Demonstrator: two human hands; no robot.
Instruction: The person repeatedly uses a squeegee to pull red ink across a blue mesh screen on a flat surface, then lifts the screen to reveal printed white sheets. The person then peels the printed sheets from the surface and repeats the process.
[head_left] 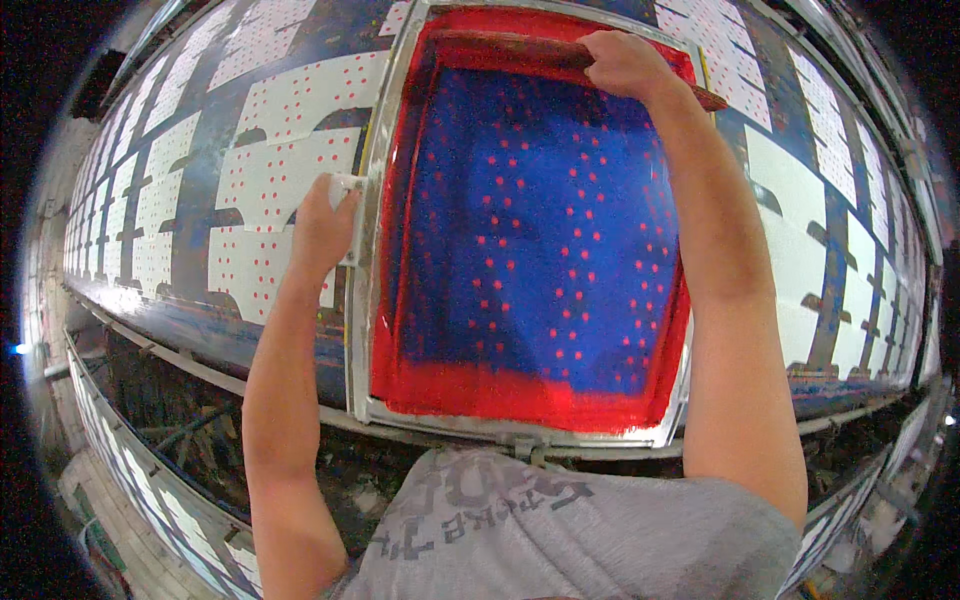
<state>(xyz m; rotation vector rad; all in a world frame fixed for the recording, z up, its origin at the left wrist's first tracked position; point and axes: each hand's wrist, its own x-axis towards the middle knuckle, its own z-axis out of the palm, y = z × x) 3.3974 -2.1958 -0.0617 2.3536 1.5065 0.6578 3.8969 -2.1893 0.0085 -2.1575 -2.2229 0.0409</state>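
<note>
Head view: right hand (622, 58) fingers clamp squeegee (520, 52), left hand (322, 228) grips screen frame (362, 230)

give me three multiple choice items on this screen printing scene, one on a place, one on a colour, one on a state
1. Where is the squeegee?
A. at the screen's far end
B. at the near end
C. off the table

2. What colour is the ink pooled round the mesh?
A. green
B. red
C. yellow

3. What is the left hand doing?
A. hanging free
B. holding a rag
C. gripping the frame's left rail

Answers:
1 A, the right hand holds it along the top edge.
2 B, red ink borders the blue mesh.
3 C, its fingers close on the metal rail.
</note>
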